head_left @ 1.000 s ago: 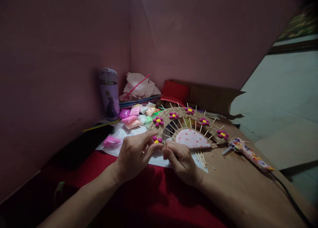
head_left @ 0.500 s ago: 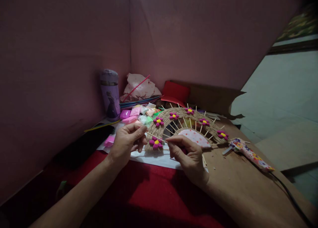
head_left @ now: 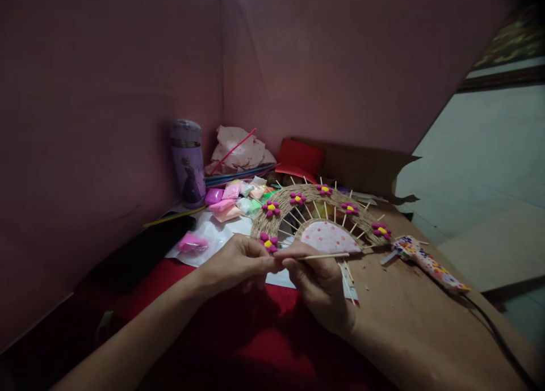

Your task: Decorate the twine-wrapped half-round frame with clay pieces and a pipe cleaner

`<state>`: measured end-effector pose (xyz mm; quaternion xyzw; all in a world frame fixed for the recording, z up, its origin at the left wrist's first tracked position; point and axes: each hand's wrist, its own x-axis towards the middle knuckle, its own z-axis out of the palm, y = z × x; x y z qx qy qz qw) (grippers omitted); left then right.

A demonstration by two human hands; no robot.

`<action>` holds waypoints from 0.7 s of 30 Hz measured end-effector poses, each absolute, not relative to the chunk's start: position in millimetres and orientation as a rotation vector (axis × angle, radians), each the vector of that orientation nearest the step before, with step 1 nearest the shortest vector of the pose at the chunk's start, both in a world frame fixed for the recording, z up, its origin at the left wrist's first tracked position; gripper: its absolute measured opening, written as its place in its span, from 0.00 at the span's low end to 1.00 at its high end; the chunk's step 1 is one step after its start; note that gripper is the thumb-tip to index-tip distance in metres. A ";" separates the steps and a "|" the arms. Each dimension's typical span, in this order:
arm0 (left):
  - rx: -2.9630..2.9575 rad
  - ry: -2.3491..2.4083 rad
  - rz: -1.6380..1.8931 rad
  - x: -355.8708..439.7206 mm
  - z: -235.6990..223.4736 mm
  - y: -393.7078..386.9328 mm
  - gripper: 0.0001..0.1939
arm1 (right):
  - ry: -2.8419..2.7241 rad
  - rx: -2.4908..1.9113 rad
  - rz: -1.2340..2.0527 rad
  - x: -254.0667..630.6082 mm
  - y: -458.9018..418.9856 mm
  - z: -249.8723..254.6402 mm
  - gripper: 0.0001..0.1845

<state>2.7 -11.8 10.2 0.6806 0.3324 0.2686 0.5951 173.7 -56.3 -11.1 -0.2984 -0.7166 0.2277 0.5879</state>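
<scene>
My right hand (head_left: 321, 283) is closed in a pinch on a thin wooden stick (head_left: 327, 257), which points out to the right. Against its fingertips press the closed fingers of my left hand (head_left: 238, 263); what they hold is hidden. Just behind both hands lies a half-round fan shape of coiled twine (head_left: 285, 195) with sticks radiating through it. Magenta flowers with yellow centres, such as one flower (head_left: 268, 243) by my left fingers, dot the twine band. A white half-disc with red dots (head_left: 327, 236) fills its inner part.
A glue gun with flowered covering (head_left: 430, 264) lies on the brown board (head_left: 395, 311) at right, its cord running forward. Several bags of coloured clay (head_left: 225, 201) lie behind my left hand. A purple tumbler (head_left: 187, 164) stands near the wall; red cloth (head_left: 255, 345) is in front.
My hands have come together, the left moving right and down to meet the right. The stick, earlier stretched between them, now sticks out to the right of my right fingers.
</scene>
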 end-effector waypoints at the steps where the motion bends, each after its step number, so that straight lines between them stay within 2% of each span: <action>1: 1.675 0.821 0.721 3.4 9.3 -11.7 0.16 | -1.645 -0.724 0.520 174.9 -54.0 -12.2 0.08; 5: 2.168 1.125 1.232 2.5 4.6 -10.0 0.12 | -1.566 -0.865 0.470 178.6 -45.4 -16.0 0.07; 7: 2.370 1.341 1.304 0.6 2.8 -8.7 0.12 | -1.610 -0.912 0.405 178.8 -43.3 -16.7 0.07; 12: 2.601 1.728 1.085 -0.7 3.5 -7.3 0.11 | -1.731 -0.916 0.294 175.8 -44.0 -17.1 0.07; 21: 2.607 1.892 0.704 2.8 4.6 -8.2 0.12 | -1.768 -0.982 0.311 174.5 -40.8 -16.8 0.08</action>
